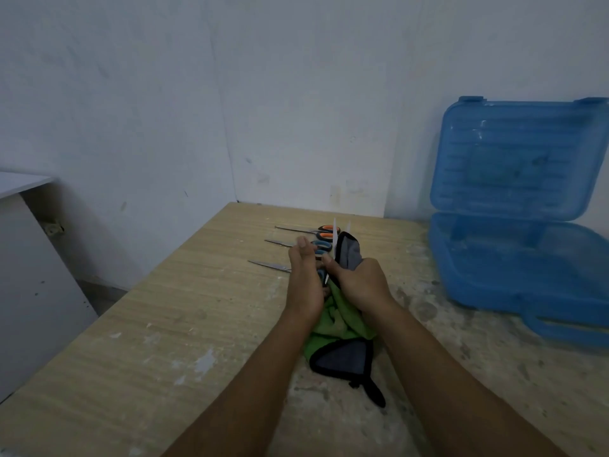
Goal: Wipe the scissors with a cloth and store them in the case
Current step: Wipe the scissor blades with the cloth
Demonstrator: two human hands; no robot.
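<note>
— Where are the scissors (334, 239)?
— One pair stands between your hands, blades up and parted. Your right hand (357, 282) grips the cloth (342, 354) round a blade. Your left hand (304, 279) lies against the handles; I cannot tell if it grips. Three more pairs (268, 266) lie just beyond your hands.
— And the room?
— A scuffed, paint-flecked wooden worktop (164, 324) in a corner of pale walls (131, 94). The blue case (514, 258) sits open right of your hands, a white cabinet (26, 258) far left

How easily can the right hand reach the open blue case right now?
Probably yes: the case lies open to the right of the right hand, with bare table between them. That hand grips the cloth, though.
</note>
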